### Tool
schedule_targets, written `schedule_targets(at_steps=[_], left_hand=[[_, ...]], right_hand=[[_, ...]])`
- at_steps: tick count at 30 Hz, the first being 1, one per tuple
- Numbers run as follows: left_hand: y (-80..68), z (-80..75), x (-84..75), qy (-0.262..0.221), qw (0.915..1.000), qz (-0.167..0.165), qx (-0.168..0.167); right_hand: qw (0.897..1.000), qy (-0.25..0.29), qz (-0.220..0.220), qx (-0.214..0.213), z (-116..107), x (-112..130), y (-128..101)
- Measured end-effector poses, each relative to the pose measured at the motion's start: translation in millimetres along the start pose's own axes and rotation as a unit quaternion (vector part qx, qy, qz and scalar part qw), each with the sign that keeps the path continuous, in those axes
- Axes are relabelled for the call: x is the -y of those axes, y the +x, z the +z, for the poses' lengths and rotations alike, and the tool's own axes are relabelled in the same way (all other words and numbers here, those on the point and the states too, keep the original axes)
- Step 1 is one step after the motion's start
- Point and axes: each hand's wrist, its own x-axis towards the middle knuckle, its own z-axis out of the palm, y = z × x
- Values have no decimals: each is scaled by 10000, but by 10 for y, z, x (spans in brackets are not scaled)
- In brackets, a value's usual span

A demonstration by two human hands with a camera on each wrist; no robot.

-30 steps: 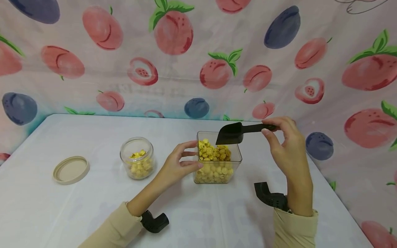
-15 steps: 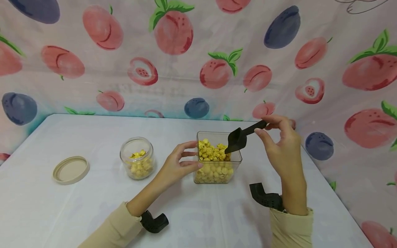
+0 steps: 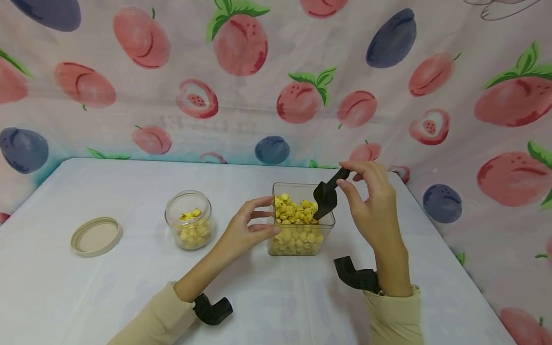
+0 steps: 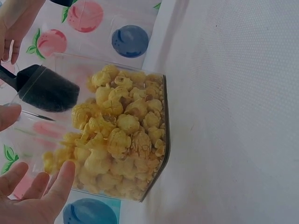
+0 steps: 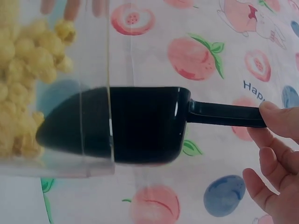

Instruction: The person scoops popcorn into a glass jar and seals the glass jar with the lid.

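A clear square container (image 3: 304,225) filled partly with yellow popcorn (image 3: 293,212) stands on the table. My left hand (image 3: 246,226) rests against its left side, fingers spread along the wall and thumb at the near corner. My right hand (image 3: 374,208) pinches the handle end of a black scoop (image 3: 326,195) between thumb and fingers, above the container's right rim. The scoop tilts down to the left. In the right wrist view, its tip (image 5: 60,128) shows through the clear wall, right at the popcorn, while the back of the bowl is outside the rim.
Left of the container stands an open round glass jar (image 3: 188,196) with some popcorn in it. A beige ring-shaped lid (image 3: 77,243) lies farther left on the white-covered table (image 3: 276,306). Behind hangs a fruit-printed cloth (image 3: 241,115). Each wrist wears a black camera mount (image 3: 353,275).
My right hand has moved left and brought the scoop from level above the container to tip-down at the popcorn. The left hand and container have stayed in place.
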Motion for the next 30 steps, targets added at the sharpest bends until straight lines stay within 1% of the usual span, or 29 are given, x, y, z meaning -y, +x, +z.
schedule_targets(at_steps=[6,11,17,25,27,30], left_hand=[[-6,-3,-1,-5,10000,-2,27],[-12,-4,-5,-11,10000,-6,25],[-9,-3,-7,-15,10000,0,10],[-11,-3,-17,2,10000,-27,-3],[-10,-4,-11,1,10000,-1,2],[-6,-5,-3,3,10000,20,1]], right_hand=[[9996,-11,-248,132,60,5,-3],[9988,117,-400,252,108,-7,-2],[9985,150,-385,364,129,-28,-11],[9970,151,-417,637,189,-44,-25],[9964,119,-397,739,208,-53,-32],[9950,38,-250,968,246,-78,-49]])
